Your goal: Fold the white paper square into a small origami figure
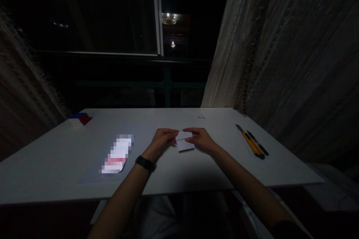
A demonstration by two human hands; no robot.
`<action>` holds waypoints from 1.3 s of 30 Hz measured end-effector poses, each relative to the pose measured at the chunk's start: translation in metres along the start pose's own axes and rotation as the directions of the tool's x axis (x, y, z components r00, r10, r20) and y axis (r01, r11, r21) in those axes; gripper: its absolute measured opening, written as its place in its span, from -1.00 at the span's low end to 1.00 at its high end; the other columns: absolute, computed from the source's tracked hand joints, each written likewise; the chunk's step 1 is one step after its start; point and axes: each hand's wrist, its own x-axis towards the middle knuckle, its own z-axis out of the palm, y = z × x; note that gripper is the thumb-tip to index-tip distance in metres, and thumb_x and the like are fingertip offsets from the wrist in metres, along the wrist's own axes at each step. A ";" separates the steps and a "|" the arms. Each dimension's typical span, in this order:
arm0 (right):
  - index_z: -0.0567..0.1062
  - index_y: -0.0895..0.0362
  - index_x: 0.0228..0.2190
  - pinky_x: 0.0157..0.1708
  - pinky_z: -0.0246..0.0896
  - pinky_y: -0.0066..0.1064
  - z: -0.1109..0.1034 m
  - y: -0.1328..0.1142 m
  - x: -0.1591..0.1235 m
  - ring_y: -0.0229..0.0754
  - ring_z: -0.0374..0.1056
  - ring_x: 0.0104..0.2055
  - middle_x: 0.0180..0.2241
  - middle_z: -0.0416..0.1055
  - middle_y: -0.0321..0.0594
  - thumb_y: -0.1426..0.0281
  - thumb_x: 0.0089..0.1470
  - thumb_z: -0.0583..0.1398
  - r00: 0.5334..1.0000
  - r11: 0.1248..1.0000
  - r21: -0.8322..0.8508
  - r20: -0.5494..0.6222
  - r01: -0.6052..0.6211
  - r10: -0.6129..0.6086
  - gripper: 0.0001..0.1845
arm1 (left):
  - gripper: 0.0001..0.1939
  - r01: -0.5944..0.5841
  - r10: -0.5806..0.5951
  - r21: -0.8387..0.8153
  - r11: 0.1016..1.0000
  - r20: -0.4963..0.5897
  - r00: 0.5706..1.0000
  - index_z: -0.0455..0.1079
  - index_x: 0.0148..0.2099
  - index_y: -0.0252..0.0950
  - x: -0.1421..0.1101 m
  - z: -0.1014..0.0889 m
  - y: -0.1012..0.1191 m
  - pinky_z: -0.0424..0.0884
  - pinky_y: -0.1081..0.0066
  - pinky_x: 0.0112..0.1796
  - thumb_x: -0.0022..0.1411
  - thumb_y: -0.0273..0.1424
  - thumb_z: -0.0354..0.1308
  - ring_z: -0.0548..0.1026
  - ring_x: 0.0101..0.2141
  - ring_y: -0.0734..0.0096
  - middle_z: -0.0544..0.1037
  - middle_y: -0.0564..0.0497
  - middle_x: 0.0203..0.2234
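Note:
A small folded piece of white paper (185,145) is held between my two hands above the middle of the table. My left hand (164,140) pinches its left edge, with a dark watch on that wrist. On the paper's right side, my right hand (200,139) grips the upper part between thumb and fingers. A crease or flap edge runs across the upper part of the paper. To the left of my hands, a lit phone (117,155) with a blurred-out screen lies on a large pale sheet (146,132).
On the white table (56,164), a yellow utility knife (254,145) and a black pen (257,142) lie at the right. A red, blue and white cube (79,119) stands at the back left. Small paper scraps (201,117) lie near the back edge. Curtains (224,63) and a dark window are behind.

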 end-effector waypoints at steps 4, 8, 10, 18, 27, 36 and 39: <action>0.47 0.22 -0.24 -0.36 0.24 -0.39 0.001 -0.001 -0.001 -0.24 0.35 -0.39 -0.37 0.45 -0.20 0.40 -0.39 0.37 1.000 1.000 0.026 0.017 -0.008 0.007 -0.46 | -0.71 0.009 -0.009 -0.049 0.999 -0.011 1.000 0.49 -0.32 -0.45 -0.002 0.002 0.003 0.39 0.48 -0.51 -0.17 -0.42 0.32 0.47 -0.52 0.42 0.55 -0.12 -0.48; 0.41 0.20 -0.12 -0.38 0.23 -0.41 0.006 0.001 0.000 -0.27 0.33 -0.41 -0.37 0.44 -0.22 0.38 -0.37 0.37 1.000 0.999 0.044 0.015 0.000 -0.001 -0.34 | -0.74 -0.007 0.006 -0.016 1.000 -0.055 0.998 0.47 -0.35 -0.46 -0.003 0.004 0.003 0.38 0.50 -0.54 -0.18 -0.45 0.32 0.46 -0.55 0.44 0.54 -0.12 -0.50; 0.39 0.18 -0.09 -0.38 0.23 -0.41 0.009 0.004 0.001 -0.27 0.33 -0.40 -0.37 0.43 -0.23 0.37 -0.36 0.37 0.999 0.999 0.014 -0.012 0.032 -0.032 -0.32 | -0.72 -0.014 0.014 -0.001 1.000 -0.044 0.999 0.47 -0.35 -0.47 -0.003 0.005 0.002 0.39 0.50 -0.54 -0.18 -0.43 0.33 0.46 -0.55 0.43 0.54 -0.12 -0.50; 0.49 0.13 -0.22 -0.35 0.25 -0.35 0.011 0.006 0.001 -0.25 0.34 -0.39 -0.35 0.45 -0.24 0.36 -0.34 0.37 0.999 0.995 0.096 -0.037 0.028 -0.024 -0.48 | -0.63 -0.080 0.080 -0.003 0.997 0.035 0.996 0.49 -0.31 -0.46 -0.002 0.004 0.000 0.41 0.48 -0.50 -0.17 -0.30 0.34 0.48 -0.52 0.42 0.55 -0.12 -0.49; 0.50 0.10 -0.23 -0.33 0.27 -0.36 0.014 0.005 0.000 -0.24 0.38 -0.36 -0.32 0.48 -0.24 0.40 -0.31 0.37 1.000 0.971 0.240 -0.001 0.013 -0.014 -0.53 | -0.62 -0.061 0.072 -0.137 0.989 0.075 0.995 0.49 -0.24 -0.45 -0.003 0.006 -0.002 0.42 0.48 -0.46 -0.12 -0.30 0.33 0.48 -0.49 0.44 0.55 -0.12 -0.45; 0.49 0.14 -0.23 -0.41 0.25 -0.45 0.015 -0.003 -0.003 -0.27 0.37 -0.41 -0.32 0.49 -0.20 0.42 -0.32 0.37 0.999 0.932 0.359 0.038 -0.049 0.037 -0.52 | -0.52 -0.006 0.055 -0.242 0.970 0.199 0.979 0.43 -0.09 -0.43 -0.011 0.003 0.003 0.43 0.39 -0.31 -0.13 -0.44 0.34 0.50 -0.31 0.31 0.53 -0.20 -0.25; 0.49 0.15 -0.22 -0.42 0.24 -0.46 0.016 -0.006 -0.004 -0.27 0.37 -0.42 -0.34 0.49 -0.20 0.42 -0.32 0.37 0.997 0.926 0.372 0.054 -0.067 0.051 -0.51 | -0.54 0.002 0.051 -0.254 0.967 0.203 0.978 0.44 -0.10 -0.43 -0.011 0.003 0.004 0.43 0.40 -0.31 -0.12 -0.45 0.34 0.50 -0.33 0.33 0.53 -0.19 -0.26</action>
